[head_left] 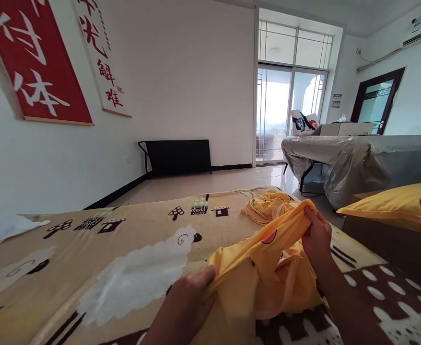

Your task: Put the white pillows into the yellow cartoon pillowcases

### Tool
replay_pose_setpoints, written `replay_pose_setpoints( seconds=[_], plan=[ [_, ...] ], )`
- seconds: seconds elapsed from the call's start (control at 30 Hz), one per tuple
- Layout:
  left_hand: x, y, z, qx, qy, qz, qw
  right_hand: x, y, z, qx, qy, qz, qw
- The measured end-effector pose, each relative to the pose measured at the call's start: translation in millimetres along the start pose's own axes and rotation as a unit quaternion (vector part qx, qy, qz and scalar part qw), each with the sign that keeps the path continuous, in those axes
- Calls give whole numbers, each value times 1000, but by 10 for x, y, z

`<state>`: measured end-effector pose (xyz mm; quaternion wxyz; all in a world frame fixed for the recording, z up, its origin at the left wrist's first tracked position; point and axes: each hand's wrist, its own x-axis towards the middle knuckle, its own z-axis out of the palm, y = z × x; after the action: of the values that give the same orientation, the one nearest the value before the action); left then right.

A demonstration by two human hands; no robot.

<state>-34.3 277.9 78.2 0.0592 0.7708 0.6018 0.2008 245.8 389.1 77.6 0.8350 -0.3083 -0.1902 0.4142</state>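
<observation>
A yellow bed sheet [239, 254] with a printed pattern is stretched between my two hands, its top edge pulled into a slanting line. My left hand [192, 297] grips the near left end of that edge, thumb on top. Higher up and to the right, my right hand [317, 230] pinches the other end. The rest of the cloth hangs in loose folds below and lies on the bed. Just beyond my right hand is a crumpled yellow heap [268, 206]; I cannot tell whether it joins the held cloth. Underneath is a beige blanket [142, 220] with sheep and tree prints.
A yellow pillow [386, 203] lies at the right on a brown surface. White cloth [5, 230] rests at the bed's left edge. Beyond the bed stand a plastic-covered table [393, 153] with a box [347, 128] on it, and a black folded frame [178, 157] against the wall.
</observation>
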Motion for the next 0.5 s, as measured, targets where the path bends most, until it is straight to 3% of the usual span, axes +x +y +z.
replay_pose_setpoints(
  seconds=[0.07, 0.13, 0.2, 0.23, 0.3, 0.4, 0.43, 0.5],
  plan=[
    [-12, -67, -49, -38, 206, -104, 972, -46, 13, 6, -12, -19, -9, 1000],
    [-26, -135, -132, -64, 400, -193, 893, -101, 35, 12, -42, -59, -26, 997],
    [-23, -200, -213, -97, 478, -223, 844, -128, 68, 9, -101, -111, -53, 987],
    [-17, -224, -242, -103, 477, -213, 846, -120, 87, 2, -151, -138, -75, 976],
    [-6, -238, -271, -80, 411, -165, 893, -65, 126, -20, -270, -176, -129, 938],
    [-44, -138, -258, -23, 161, -52, 985, 29, 176, -50, -391, -190, -203, 878],
    [-77, -76, -249, -16, 58, -8, 998, 34, 185, -52, -414, -194, -228, 860],
    [-160, 54, -243, -11, -120, 68, 990, -17, 188, -47, -456, -240, -263, 816]
  ],
)
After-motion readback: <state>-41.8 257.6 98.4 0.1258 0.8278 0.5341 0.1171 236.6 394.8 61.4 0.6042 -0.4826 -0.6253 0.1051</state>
